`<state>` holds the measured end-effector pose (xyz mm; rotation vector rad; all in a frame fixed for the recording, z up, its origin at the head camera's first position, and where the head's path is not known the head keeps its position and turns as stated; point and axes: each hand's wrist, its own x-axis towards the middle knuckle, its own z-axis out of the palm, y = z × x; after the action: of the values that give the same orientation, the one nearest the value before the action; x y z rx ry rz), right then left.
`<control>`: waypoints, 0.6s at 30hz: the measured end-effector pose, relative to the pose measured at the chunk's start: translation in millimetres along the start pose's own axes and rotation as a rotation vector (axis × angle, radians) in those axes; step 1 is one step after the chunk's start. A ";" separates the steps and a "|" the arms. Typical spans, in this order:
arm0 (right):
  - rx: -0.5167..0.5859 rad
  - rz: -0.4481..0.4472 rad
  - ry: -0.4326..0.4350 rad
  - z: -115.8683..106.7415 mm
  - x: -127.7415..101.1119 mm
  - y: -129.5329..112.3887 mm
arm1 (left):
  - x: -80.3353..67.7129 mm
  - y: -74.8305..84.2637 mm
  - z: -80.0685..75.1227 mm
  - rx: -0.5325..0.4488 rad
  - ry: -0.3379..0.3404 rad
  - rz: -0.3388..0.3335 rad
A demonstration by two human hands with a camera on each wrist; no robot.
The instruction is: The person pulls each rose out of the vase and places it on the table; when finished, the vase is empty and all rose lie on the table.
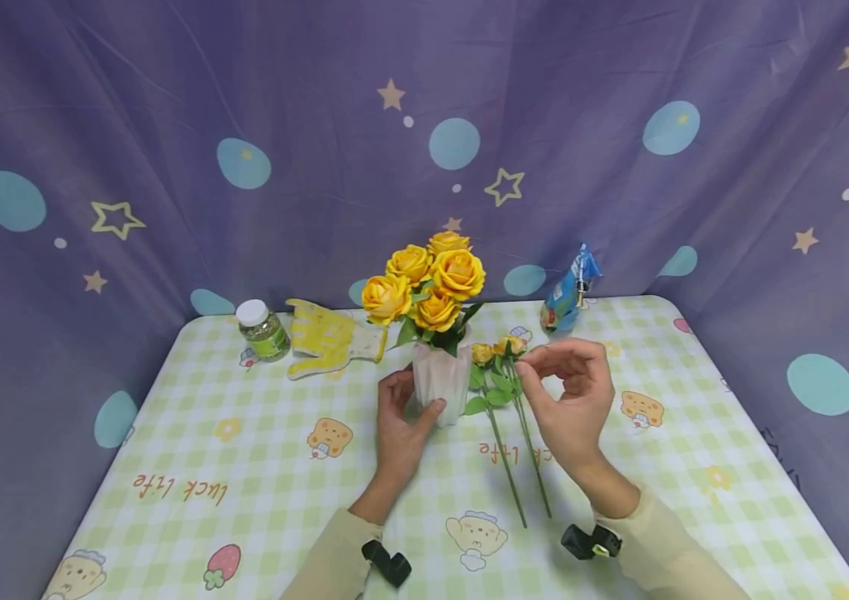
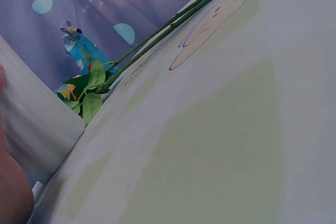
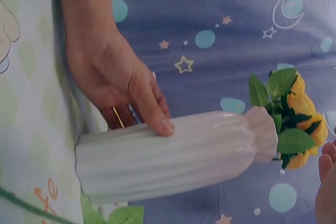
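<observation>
Left hand (image 1: 402, 425) grips the white vase (image 1: 441, 382) of yellow roses (image 1: 427, 283) at bench (image 1: 259, 467) centre — palm side hidden. Right hand (image 1: 570, 392) pinches two loose rose stems (image 1: 521, 442) just beside the vase — their buds partly covered by fingers.

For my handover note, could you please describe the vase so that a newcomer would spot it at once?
On the green checked tablecloth, find the left hand. It grips a white ribbed ceramic vase, the only upright vessel holding yellow roses; two rose stems lie flat beside it.
</observation>
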<state>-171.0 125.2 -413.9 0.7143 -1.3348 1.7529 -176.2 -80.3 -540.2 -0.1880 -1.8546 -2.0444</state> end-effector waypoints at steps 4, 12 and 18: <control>0.001 -0.004 -0.037 10.4 -0.5 -0.7 | -0.3 -0.5 0.2 0.003 0.005 -0.001; -0.044 0.032 -0.114 26.6 -3.9 -1.5 | 0.7 -0.6 2.7 0.006 0.016 -0.018; -0.099 0.071 -0.130 35.4 -7.4 4.5 | -0.9 20.5 5.4 0.016 0.020 -0.009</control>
<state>-172.1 88.8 -412.2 0.7448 -1.5406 1.7068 -168.9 -76.1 -520.8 -0.1546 -1.8621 -2.0293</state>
